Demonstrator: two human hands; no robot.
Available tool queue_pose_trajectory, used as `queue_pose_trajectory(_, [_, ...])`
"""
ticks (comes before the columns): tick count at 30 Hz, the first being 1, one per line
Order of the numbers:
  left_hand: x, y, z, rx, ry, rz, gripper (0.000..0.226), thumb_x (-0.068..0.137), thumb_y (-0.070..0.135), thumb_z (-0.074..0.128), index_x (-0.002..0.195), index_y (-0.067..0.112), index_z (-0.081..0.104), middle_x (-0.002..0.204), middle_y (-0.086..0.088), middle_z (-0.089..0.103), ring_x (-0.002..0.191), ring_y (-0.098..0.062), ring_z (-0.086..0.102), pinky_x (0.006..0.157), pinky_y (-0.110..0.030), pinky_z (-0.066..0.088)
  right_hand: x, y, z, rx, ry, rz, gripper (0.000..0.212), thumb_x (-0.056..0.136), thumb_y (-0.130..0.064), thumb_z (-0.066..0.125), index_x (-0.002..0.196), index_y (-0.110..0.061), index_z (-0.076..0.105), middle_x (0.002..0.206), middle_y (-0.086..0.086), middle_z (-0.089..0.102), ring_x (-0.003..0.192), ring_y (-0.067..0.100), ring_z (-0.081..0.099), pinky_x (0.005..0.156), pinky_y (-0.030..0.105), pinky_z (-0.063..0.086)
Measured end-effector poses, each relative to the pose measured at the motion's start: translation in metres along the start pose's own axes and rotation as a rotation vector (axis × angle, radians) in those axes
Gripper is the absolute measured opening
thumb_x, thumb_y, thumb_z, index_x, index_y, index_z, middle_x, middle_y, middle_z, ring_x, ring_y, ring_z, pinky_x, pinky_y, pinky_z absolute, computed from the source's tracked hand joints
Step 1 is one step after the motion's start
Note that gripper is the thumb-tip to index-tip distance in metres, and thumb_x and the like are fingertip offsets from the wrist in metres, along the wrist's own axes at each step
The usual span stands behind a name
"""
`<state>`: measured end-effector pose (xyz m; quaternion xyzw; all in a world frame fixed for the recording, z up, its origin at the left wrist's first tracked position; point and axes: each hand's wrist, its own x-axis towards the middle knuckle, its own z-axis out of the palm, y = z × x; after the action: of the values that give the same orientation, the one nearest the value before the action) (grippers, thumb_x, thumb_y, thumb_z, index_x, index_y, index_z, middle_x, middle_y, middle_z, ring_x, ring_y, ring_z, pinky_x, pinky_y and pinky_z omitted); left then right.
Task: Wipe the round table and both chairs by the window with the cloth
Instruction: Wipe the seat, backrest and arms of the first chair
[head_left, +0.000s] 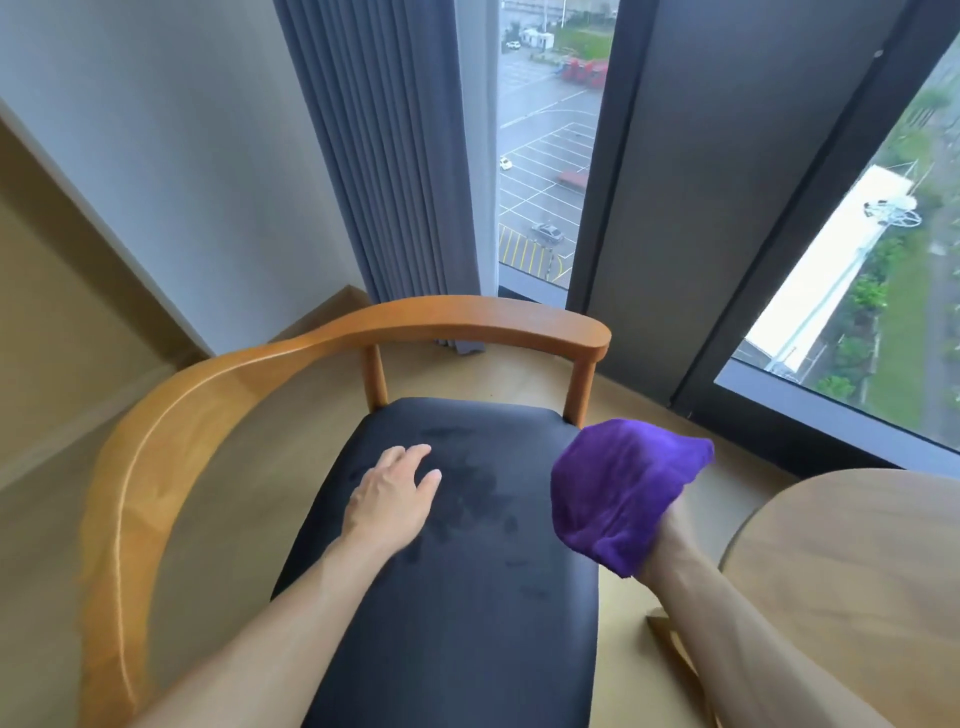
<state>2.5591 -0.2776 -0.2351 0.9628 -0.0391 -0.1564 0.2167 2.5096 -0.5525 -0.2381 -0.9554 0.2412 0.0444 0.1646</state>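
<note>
- The window (545, 156) and its grey curtain (384, 156) stand behind everything; the floor (249, 467) runs under the furniture.
- The chair (363, 325) fills the middle of the view: a curved wooden back-and-arm rail around a dark padded seat (467, 597). Patchy darker marks show on the seat's far half, which look like damp streaks from wiping, though I cannot be sure.
- The round table (857, 571) shows only as a pale wooden edge at lower right, just beside the chair.
- The purple cloth (623, 493) is bunched and held up off the seat, above its right front corner.
- The right hand (670, 540) is mostly hidden under the cloth and clamped on it from below.
- The left hand (397, 488) lies with fingers loosely spread, holding nothing, resting on or just over the seat's left side; contact is hard to tell.
- To do this step well, I judge the cloth should come down flat, not balled, and sweep the seat in overlapping strokes from back to front, reaching the corners by the posts, then follow the rail along its full curve. The free hand can steady the chair.
</note>
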Motion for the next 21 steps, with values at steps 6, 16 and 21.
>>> queue_pose_trajectory(6, [0.046, -0.012, 0.015, 0.081, -0.020, 0.026, 0.048, 0.104, 0.045, 0.037, 0.150, 0.031, 0.037, 0.159, 0.004, 0.030, 0.136, -0.025, 0.041, 0.109, -0.042, 0.037, 0.015, -0.026, 0.044, 0.451, 0.097, 0.016, 0.046, 0.050, -0.069, 0.061, 0.087, -0.044, 0.050, 0.104, -0.007, 0.062, 0.074, 0.002, 0.057, 0.071, 0.023, 0.040])
queue_pose_trajectory(16, [0.103, -0.084, 0.066, 0.264, -0.125, 0.139, 0.050, 0.103, 0.049, 0.035, 0.152, 0.036, 0.032, 0.163, 0.002, 0.022, 0.141, -0.026, 0.033, 0.112, -0.043, 0.033, 0.018, -0.082, 0.183, -0.088, 0.012, 0.079, 0.103, 0.078, -0.084, 0.034, 0.157, -0.031, -0.004, 0.165, 0.014, -0.008, 0.150, 0.039, -0.015, 0.116, 0.065, -0.004])
queue_pose_trajectory(21, [0.116, -0.121, 0.073, 0.421, -0.062, 0.221, 0.055, 0.102, 0.054, 0.033, 0.154, 0.046, 0.018, 0.166, 0.007, 0.008, 0.150, -0.019, 0.012, 0.115, -0.055, 0.025, 0.025, -0.092, 0.190, -0.154, 0.078, 0.124, 0.091, 0.082, -0.071, 0.036, 0.157, -0.028, 0.006, 0.165, 0.015, -0.001, 0.150, 0.042, -0.010, 0.113, 0.070, -0.004])
